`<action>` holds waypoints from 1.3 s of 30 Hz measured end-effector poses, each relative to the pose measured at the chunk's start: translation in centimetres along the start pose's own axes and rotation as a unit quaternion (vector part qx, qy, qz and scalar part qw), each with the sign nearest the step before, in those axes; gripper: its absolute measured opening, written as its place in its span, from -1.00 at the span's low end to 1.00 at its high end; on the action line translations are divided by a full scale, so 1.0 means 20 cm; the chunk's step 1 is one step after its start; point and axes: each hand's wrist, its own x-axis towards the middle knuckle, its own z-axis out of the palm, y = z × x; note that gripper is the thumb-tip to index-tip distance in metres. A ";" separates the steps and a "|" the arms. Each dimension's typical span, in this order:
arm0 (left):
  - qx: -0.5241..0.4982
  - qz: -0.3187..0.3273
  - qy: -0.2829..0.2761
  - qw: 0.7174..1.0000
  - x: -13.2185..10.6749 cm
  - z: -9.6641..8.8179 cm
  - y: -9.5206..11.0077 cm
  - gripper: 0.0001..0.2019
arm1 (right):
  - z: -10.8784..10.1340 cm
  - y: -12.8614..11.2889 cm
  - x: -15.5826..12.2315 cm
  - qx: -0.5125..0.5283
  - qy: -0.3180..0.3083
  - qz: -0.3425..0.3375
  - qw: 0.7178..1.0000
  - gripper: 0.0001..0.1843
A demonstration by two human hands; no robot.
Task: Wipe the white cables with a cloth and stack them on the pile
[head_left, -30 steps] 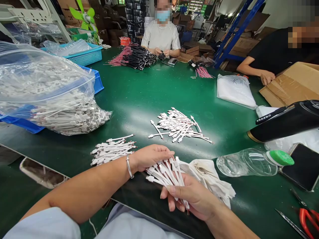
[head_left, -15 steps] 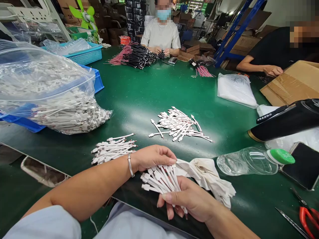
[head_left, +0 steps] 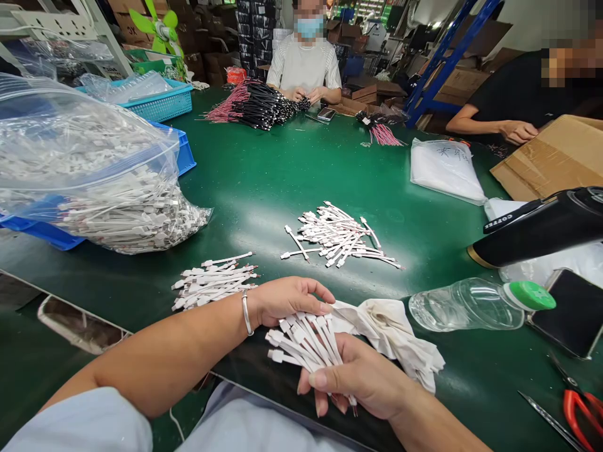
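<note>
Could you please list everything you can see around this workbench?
zip bag of white cables: 1, clear, far left
crate: 1, blue, under the bag
basket: 1, teal, behind the bag
loose white cables: 2 piles, white, centre
wire bundle: 1, black and pink, far side
water bottle: 1, clear, green cap, right
cloth: 1, off-white, beside the hands
phone: 1, black, right edge
cardboard box: 1, brown, right
co-workers: 2, far side and right
bundle of white cables: 1, white, between the hands
left hand: on top, silver bangle
right hand: underneath
</note>
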 end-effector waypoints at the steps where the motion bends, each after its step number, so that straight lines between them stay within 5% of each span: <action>1: -0.001 -0.002 -0.003 1.000 0.00 0.00 0.00 -0.46 | 0.00 0.00 0.00 -0.001 0.000 0.000 1.000 -0.72; 6: 0.037 0.037 0.011 0.999 0.00 0.00 0.00 -0.42 | 0.01 0.00 0.00 -0.006 0.029 0.002 1.000 -0.70; 12: 0.017 0.192 0.162 0.968 -0.02 0.00 0.06 -0.50 | -0.01 0.02 0.04 0.041 0.184 -0.092 0.978 -0.64; 15: -0.040 0.198 0.102 0.974 -0.02 0.02 0.05 -0.51 | -0.02 0.03 0.06 0.070 0.240 -0.145 0.957 -0.64; 18: -0.059 0.148 -0.039 0.986 -0.02 0.05 -0.01 -0.59 | -0.02 0.03 0.07 0.071 0.218 -0.166 0.959 -0.66; 20: -0.081 0.115 -0.061 0.988 -0.01 0.06 -0.04 -0.59 | -0.02 0.04 0.07 0.060 0.175 -0.156 0.970 -0.66; 25: -0.181 0.091 0.034 0.979 -0.02 0.09 -0.04 -0.39 | -0.02 0.03 0.05 0.061 0.094 -0.098 0.989 -0.65; 31: -0.144 0.038 0.079 0.986 -0.03 0.11 -0.03 -0.57 | -0.01 0.02 0.05 0.072 -0.002 -0.018 0.997 -0.59; 39: -0.130 0.096 0.142 0.976 -0.01 0.09 -0.03 -0.76 | -0.05 -0.01 0.00 -0.022 0.086 0.002 0.996 -0.60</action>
